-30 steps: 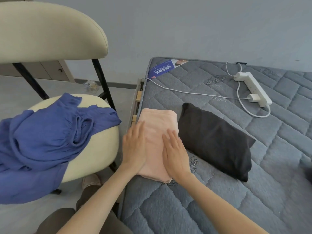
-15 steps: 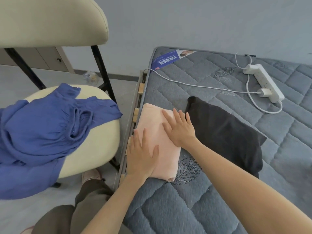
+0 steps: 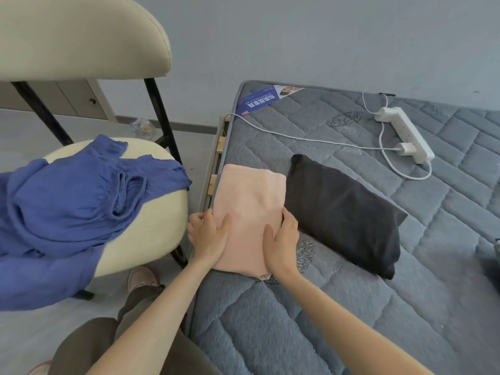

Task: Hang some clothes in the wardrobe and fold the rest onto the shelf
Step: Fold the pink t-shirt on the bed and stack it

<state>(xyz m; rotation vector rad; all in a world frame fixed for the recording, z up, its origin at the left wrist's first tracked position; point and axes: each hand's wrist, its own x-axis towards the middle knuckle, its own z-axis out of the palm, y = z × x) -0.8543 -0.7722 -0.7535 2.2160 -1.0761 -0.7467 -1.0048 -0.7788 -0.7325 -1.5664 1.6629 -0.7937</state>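
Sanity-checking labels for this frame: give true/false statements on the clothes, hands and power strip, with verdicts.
1. The pink garment lies folded on the mattress. True.
2. The black garment is on the chair. False: it lies on the mattress; the blue garment is on the chair.
3. The left hand and right hand both touch the pink garment. True.
4. The power strip is on the floor. False: it is on the mattress.

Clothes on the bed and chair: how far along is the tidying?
Done: the black garment and pink garment lie folded on the mattress. In hand: the left hand and right hand hold the pink garment's sides. Remaining: the blue garment lies unfolded on the chair; no wardrobe or shelf is in view, so nothing looks put away.
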